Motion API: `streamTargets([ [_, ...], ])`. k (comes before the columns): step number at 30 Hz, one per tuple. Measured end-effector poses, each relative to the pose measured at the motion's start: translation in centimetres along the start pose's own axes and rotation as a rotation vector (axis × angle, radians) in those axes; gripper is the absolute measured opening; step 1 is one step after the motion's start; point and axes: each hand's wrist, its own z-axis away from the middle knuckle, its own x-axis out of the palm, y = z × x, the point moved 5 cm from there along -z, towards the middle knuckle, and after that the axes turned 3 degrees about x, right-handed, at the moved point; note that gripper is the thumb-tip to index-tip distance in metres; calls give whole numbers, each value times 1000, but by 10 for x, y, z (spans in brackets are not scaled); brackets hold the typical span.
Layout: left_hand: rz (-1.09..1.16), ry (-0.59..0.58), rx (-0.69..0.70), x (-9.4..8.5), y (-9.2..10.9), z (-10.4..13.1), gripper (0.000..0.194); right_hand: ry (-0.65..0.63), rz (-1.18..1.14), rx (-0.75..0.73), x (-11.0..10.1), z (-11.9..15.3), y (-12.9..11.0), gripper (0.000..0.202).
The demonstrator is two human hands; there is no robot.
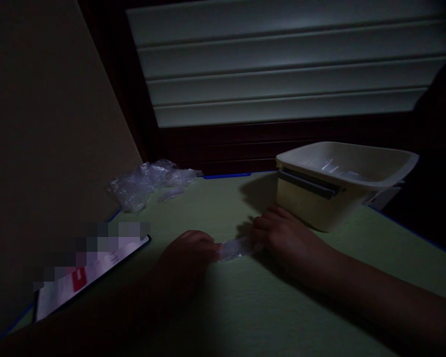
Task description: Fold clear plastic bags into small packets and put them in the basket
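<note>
A small clear plastic bag [235, 249] is stretched between my two hands, just above the green tabletop [245, 302]. Its left end is pinched by my left hand [189, 255], with the fingers closed. At the other end, the closed fingers of my right hand [277, 235] grip the plastic. Whether anything is inside the bag cannot be made out in the dim light. The right hand is near a cream plastic bin [305, 201], which has a dark grey handle on its side and some clear plastic inside.
A heap of crumpled clear plastic bags [144, 183] lies at the far left of the table. A lit phone or tablet [96, 267], partly blurred out, is beside my left forearm. Behind the table stands a dark frame with pale slats [282, 64]; a wall [48, 124] rises at left.
</note>
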Motion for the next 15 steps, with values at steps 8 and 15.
streamTargets([
  [8,-30,18,18,0,0,1,35,-9,177,-4,1,-2,6,13],
  [15,-42,1,-24,-2,2,-1,35,-44,202,54,4,-2,12,18],
])
